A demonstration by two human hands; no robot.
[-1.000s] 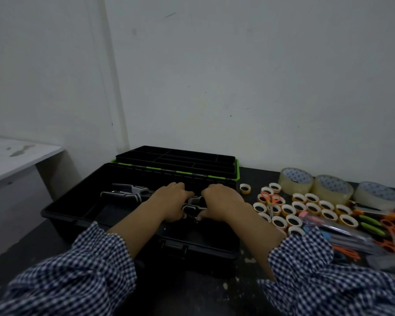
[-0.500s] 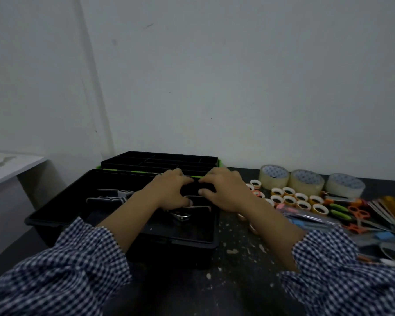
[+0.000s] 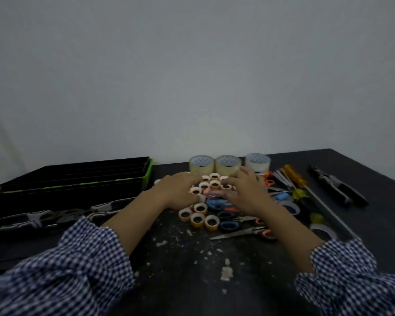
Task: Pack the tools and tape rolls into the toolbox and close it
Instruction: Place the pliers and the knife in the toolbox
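Your left hand (image 3: 179, 190) and right hand (image 3: 245, 192) both sit at the middle of the frame, fingers spread wide and curved down over the cluster of small tape rolls (image 3: 211, 184) on the dark table (image 3: 192, 258). The palms cover part of the cluster, so you cannot tell whether any roll is actually gripped or how many lie beneath.

Just behind your hands, three large clear tape rolls (image 3: 228, 164) stand side by side against the wall. More small rolls (image 3: 197, 216) lie loose below your left wrist, touching one another. To their right lie scissors (image 3: 244, 232) with dark and orange handles, and your right forearm crosses over part of that pile. Further right sit screwdrivers (image 3: 294, 181), a long thin metal rod (image 3: 328, 213) and black pliers (image 3: 338, 187), well apart from your hands at the right of the frame.

The open toolbox (image 3: 62, 197) fills the left of the frame, its green-edged lid tray (image 3: 82, 174) behind it. Grey-handled tools (image 3: 55, 215) already lie inside; your left sleeve (image 3: 66, 270) hides the box's near corner, and the left edge is cut off.

White flecks and scraps (image 3: 226, 272) dot the table in front of you. The light is dim, and no writing or label can be read.
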